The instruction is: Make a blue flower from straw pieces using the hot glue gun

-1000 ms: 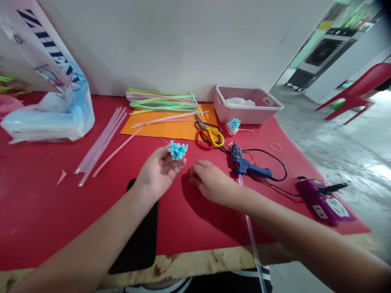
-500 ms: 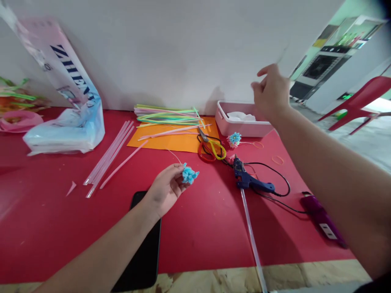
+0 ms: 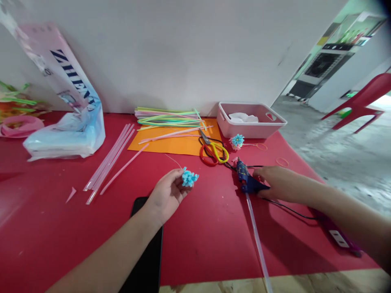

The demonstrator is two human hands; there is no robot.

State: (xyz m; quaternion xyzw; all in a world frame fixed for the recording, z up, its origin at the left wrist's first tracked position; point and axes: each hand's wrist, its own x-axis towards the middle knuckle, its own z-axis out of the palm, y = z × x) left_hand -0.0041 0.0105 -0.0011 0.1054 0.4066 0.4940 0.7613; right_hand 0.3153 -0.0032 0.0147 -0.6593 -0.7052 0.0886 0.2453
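Note:
My left hand (image 3: 171,191) pinches a small blue pipe-cleaner flower (image 3: 189,178) between thumb and fingers, above the red table. A thin thread-like strand trails from it up and to the left. On the right, my right hand (image 3: 276,183) has its fingers closed around the handle of a dark blue hot glue gun (image 3: 242,175), which lies on the table with its nozzle pointing away from me. A long clear glue stick (image 3: 256,236) runs out of its back end toward the table's near edge. The handle is mostly hidden by the hand.
Scissors (image 3: 215,151) lie on an orange sheet (image 3: 168,147) beside several pipe cleaners (image 3: 168,118). A second blue flower (image 3: 237,141) lies before a pink basket (image 3: 250,128). Clear glue sticks (image 3: 111,158), a plastic pack (image 3: 65,138), a black phone (image 3: 146,260) and a purple power strip (image 3: 342,240) lie about.
My right hand has come down from in front of the wall, above the basket, onto the glue gun's handle. My left hand has stayed nearly still with the blue flower.

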